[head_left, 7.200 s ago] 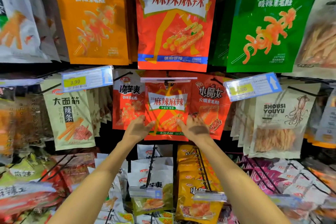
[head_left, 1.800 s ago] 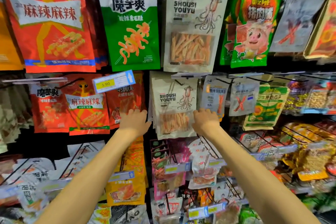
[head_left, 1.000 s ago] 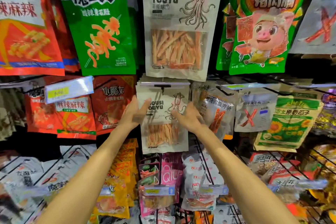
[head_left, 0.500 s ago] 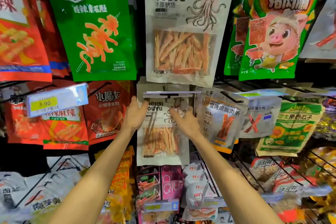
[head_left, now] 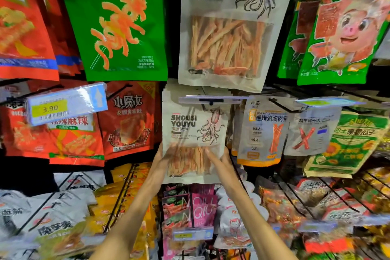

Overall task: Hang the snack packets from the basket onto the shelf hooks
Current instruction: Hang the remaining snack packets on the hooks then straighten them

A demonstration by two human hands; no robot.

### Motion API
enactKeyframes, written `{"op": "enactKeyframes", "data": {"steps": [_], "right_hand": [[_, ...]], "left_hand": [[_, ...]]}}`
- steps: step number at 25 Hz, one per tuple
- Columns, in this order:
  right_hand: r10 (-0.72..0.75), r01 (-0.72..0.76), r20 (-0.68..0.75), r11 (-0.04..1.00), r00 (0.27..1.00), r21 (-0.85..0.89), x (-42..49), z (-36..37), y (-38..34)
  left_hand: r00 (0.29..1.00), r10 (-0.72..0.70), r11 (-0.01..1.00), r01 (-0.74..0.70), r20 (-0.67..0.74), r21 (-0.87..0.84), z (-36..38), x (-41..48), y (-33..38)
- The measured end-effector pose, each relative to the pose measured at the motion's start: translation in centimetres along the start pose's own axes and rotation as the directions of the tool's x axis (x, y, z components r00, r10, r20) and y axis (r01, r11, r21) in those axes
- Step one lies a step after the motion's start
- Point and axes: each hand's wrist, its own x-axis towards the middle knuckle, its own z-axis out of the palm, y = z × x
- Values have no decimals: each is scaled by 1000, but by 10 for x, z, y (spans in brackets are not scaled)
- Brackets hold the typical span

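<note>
Kraft-beige paper with a clear window makes up the small squid packet (head_left: pixel 190 124), printed SHOUSI YOUYU. It hangs at the middle of the shelf display from a black hook (head_left: pixel 211 101), at the front of a stack of the same packets. Both bare hands are on its lower half. The left hand (head_left: pixel 158 159) lies against the lower left edge. What shows of its grip is apart, with fingers straight along the edge and touching the paper; that part is blurred. The right hand (head_left: pixel 221 161) is at the lower right, its grip also apart, with straight fingers (head_left: pixel 211 153) laid flat across the window of orange strips.

A larger squid packet (head_left: pixel 223 38) of the same design hangs directly above, its lower edge overlapping the hook's label strip. A green packet (head_left: pixel 118 23) hangs to the left of that one, and a green packet with a cartoon pig (head_left: pixel 341 34) to the right. Just beside the small squid packet are a red packet (head_left: pixel 128 120) on the left and a grey-white packet (head_left: pixel 263 131) on the right. A price tag (head_left: pixel 63 105) further left reads 3.90. Pink packets (head_left: pixel 202 209) hang below, between the 2 forearms.
</note>
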Motion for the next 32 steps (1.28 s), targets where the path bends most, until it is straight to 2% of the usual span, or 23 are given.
{"op": "enactKeyframes", "data": {"steps": [5,8,22,26,29,32], "right_hand": [[-50,50,-1,998,999,-49,2,3,-6],[-73,70,-50,996,996,-54,5,7,-5],[-60,51,-88,993,994,-103,-5,12,-11],[-6,-3,-54,988,999,-154,-14,7,-21],[-27,16,-46,974,999,-226,-17,3,-26],[-44,27,-55,959,997,-283,-20,-2,-23]], "left_hand": [[1000,22,1000,-22,11,22,1,6,-2],[1000,8,999,-8,0,32,4,12,-1],[995,-76,997,77,-64,11,0,10,10],[995,-97,995,97,-22,23,0,11,6],[996,-91,995,91,6,45,1,10,5],[997,-56,998,56,48,-8,-3,3,7]]}}
